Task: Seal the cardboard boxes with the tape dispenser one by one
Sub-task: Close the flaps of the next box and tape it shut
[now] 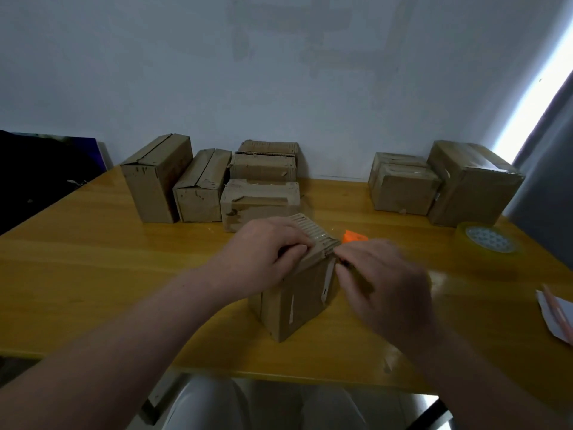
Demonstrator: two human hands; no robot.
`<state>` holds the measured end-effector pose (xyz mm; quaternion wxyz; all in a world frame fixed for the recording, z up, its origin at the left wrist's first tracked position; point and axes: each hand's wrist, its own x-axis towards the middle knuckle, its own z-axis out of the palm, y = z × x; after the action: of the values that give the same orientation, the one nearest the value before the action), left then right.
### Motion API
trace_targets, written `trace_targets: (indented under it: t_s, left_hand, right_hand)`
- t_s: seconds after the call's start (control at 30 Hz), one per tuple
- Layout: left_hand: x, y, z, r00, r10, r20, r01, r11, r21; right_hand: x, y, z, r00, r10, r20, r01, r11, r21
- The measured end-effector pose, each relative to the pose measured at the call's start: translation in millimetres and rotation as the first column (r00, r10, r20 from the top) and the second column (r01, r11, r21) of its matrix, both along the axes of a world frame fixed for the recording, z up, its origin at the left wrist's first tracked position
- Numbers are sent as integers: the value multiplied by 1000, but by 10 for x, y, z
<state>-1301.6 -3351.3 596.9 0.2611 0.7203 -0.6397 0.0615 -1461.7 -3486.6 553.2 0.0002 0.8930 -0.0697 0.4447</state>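
My left hand (pixel 266 252) grips the top of the box (pixel 297 301), which stands near me on the tabletop (pixel 93 259), and my blurred right hand (pixel 384 283) is at its right edge by the orange dispenser (pixel 353 235), whether holding it I cannot tell.

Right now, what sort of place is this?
Probably a makeshift packing station: cardboard boxes lined along a bare wall, a tape roll on the table, left hand gripping one box, right hand holding the orange tape dispenser.
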Motion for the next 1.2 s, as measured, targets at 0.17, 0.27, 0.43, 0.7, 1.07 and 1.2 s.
trace_targets:
  t_s: [0.17,0.27,0.43,0.7,1.07,1.2]
  left_hand:
    - [7,6,-50,1000,-13,-14,12,999,-40]
    - [16,6,-68,1000,-26,-8,25,999,-46]
    - [4,12,-84,998,-41,-38,39,998,-42]
    - [-24,27,-70,999,0,-53,-1,1000,-18]
    - [-26,27,-74,998,4,-66,-5,1000,-15]
    - [-32,22,-73,998,0,-62,-1,1000,-25]
  right_hand:
    - [63,77,-66,994,-2,-105,1,1000,-13]
    - [117,106,-65,992,-28,-122,27,1000,-10]
    - [201,142,-42,986,-78,-145,75,997,-26]
    - [275,23,158,982,-190,18,172,922,348]
    - [429,-29,274,970,-92,-225,231,639,734]
    - [462,5,253,945,-230,-232,320,802,505]
